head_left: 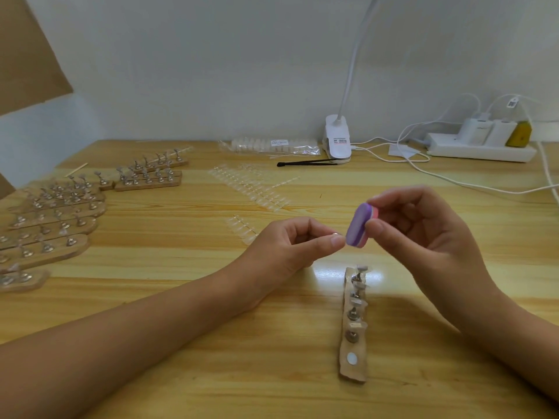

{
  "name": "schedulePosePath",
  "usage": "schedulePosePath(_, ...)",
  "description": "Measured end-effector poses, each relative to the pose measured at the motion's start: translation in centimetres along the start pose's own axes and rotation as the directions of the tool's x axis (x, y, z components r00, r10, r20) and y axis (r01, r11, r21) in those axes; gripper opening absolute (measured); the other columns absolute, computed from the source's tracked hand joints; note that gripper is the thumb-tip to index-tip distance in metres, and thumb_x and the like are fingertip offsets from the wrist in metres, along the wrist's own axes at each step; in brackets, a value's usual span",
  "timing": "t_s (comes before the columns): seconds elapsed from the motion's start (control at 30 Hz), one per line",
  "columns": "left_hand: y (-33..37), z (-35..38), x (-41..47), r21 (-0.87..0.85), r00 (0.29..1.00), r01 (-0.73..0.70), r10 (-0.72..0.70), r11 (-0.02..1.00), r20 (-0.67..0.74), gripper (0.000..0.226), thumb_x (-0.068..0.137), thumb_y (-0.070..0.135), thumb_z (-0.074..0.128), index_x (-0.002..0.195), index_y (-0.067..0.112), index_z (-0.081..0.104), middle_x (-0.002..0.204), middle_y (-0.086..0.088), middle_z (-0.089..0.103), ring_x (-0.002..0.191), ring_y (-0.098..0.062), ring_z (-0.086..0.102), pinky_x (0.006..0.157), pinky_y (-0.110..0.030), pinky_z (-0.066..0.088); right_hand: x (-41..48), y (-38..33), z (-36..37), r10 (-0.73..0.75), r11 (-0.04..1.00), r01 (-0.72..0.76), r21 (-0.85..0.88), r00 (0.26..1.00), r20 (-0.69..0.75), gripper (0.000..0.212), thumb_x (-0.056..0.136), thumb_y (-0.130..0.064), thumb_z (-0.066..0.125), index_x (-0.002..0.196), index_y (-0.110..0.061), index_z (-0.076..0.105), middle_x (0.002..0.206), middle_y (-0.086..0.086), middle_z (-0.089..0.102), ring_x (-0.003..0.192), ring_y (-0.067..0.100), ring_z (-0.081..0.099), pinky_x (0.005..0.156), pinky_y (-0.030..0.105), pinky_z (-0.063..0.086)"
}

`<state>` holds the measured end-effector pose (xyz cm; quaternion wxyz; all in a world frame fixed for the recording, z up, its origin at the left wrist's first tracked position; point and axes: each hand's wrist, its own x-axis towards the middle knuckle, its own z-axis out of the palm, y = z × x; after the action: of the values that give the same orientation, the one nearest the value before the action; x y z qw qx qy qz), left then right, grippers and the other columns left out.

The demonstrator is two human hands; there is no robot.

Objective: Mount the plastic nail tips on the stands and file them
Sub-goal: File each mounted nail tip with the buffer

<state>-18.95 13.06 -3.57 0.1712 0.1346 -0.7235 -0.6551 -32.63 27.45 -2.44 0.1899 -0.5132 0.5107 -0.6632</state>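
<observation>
My left hand [298,243] pinches a small clear nail tip [336,235] between thumb and forefinger, above the table's middle. My right hand [423,231] grips a purple and pink buffer block [360,223], whose purple face lies against the tip. Below both hands a wooden stand strip [354,325] lies on the table. It carries several metal holders with clear tips on them, and one bare white pad near its close end.
Many wooden strips with metal holders [57,213] are piled at the left. Loose racks of clear nail tips [254,189] lie in the table's middle, with a bagged set [269,146] behind. A clip lamp [338,140], black tweezers [305,163], a power strip [481,149] and cables sit at the back right.
</observation>
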Motion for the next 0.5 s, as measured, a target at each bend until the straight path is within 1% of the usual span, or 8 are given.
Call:
schedulePosePath(0.07, -0.03, 0.04, 0.01, 0.003, 1.000, -0.001, 0.001, 1.000, -0.002, 0.025, 0.074, 0.039, 0.070, 0.087, 0.018, 0.069, 0.060, 0.018, 0.055, 0.058, 0.002, 0.046, 0.060, -0.010, 0.040, -0.11, 0.16, 0.10, 0.040, 0.999, -0.040, -0.006, 0.999, 0.037, 0.028, 0.077, -0.023, 0.070, 0.101, -0.012, 0.063, 0.092, 0.001, 0.072, 0.084, 0.013, 0.069, 0.078, 0.021, 0.056)
schedulePosePath(0.1, 0.00, 0.05, 0.03, 0.001, 1.000, -0.001, 0.001, 1.000, 0.000, 0.027, 0.073, 0.039, 0.069, 0.088, 0.017, 0.068, 0.060, 0.018, 0.055, 0.057, 0.002, 0.046, 0.060, -0.010, 0.040, -0.17, 0.21, 0.08, 0.040, 0.999, -0.039, -0.012, 0.999, 0.032, 0.028, 0.076, -0.023, 0.070, 0.101, -0.012, 0.063, 0.092, 0.002, 0.072, 0.085, 0.014, 0.070, 0.079, 0.021, 0.056)
schedulePosePath(0.17, 0.05, 0.10, -0.03, -0.008, 1.000, -0.003, 0.003, 1.000, 0.011, 0.027, 0.074, 0.037, 0.069, 0.089, 0.015, 0.067, 0.060, 0.019, 0.056, 0.057, 0.004, 0.048, 0.060, -0.009, 0.041, -0.11, 0.15, 0.03, 0.019, 0.999, -0.019, -0.026, 1.000, 0.009, 0.028, 0.077, -0.024, 0.070, 0.101, -0.014, 0.064, 0.092, 0.002, 0.072, 0.085, 0.014, 0.069, 0.079, 0.020, 0.055)
schedulePosePath(0.27, 0.04, 0.19, -0.16, -0.018, 1.000, -0.016, 0.016, 1.000, 0.019, 0.023, 0.077, 0.029, 0.068, 0.091, 0.010, 0.066, 0.062, 0.019, 0.061, 0.058, 0.007, 0.054, 0.060, -0.006, 0.041, -0.09, 0.07, 0.12, 0.051, 0.998, -0.050, -0.025, 0.997, 0.057, 0.025, 0.078, -0.024, 0.068, 0.102, -0.015, 0.066, 0.092, 0.006, 0.072, 0.083, 0.013, 0.069, 0.077, 0.019, 0.055)
schedulePosePath(0.33, 0.16, 0.22, -0.19, -0.017, 1.000, -0.017, 0.018, 1.000, 0.021, 0.019, 0.080, 0.027, 0.068, 0.090, 0.011, 0.067, 0.061, 0.020, 0.061, 0.058, 0.008, 0.055, 0.060, -0.005, 0.041, -0.16, 0.13, 0.14, 0.035, 0.999, -0.034, -0.019, 0.999, 0.040, 0.024, 0.079, -0.022, 0.067, 0.102, -0.015, 0.066, 0.093, 0.006, 0.072, 0.083, 0.010, 0.069, 0.077, 0.018, 0.055)
schedulePosePath(0.4, 0.16, 0.24, -0.12, -0.023, 1.000, -0.020, 0.021, 1.000, 0.014, 0.019, 0.078, 0.028, 0.068, 0.089, 0.013, 0.067, 0.060, 0.020, 0.061, 0.057, 0.008, 0.054, 0.060, -0.005, 0.041, -0.13, 0.20, 0.22, 0.024, 1.000, -0.023, -0.019, 0.999, 0.032, 0.024, 0.080, -0.019, 0.066, 0.103, -0.014, 0.066, 0.092, 0.006, 0.072, 0.082, 0.009, 0.069, 0.077, 0.019, 0.055)
schedulePosePath(0.5, 0.11, 0.24, -0.06, -0.039, 1.000, -0.020, 0.021, 0.999, 0.003, 0.020, 0.077, 0.028, 0.068, 0.089, 0.012, 0.067, 0.059, 0.019, 0.061, 0.056, 0.008, 0.053, 0.059, -0.005, 0.040, -0.02, 0.51, 0.29, 0.080, 0.996, -0.078, -0.040, 0.995, 0.051, 0.027, 0.077, -0.023, 0.067, 0.102, -0.013, 0.066, 0.090, 0.001, 0.072, 0.081, 0.011, 0.068, 0.078, 0.022, 0.055)
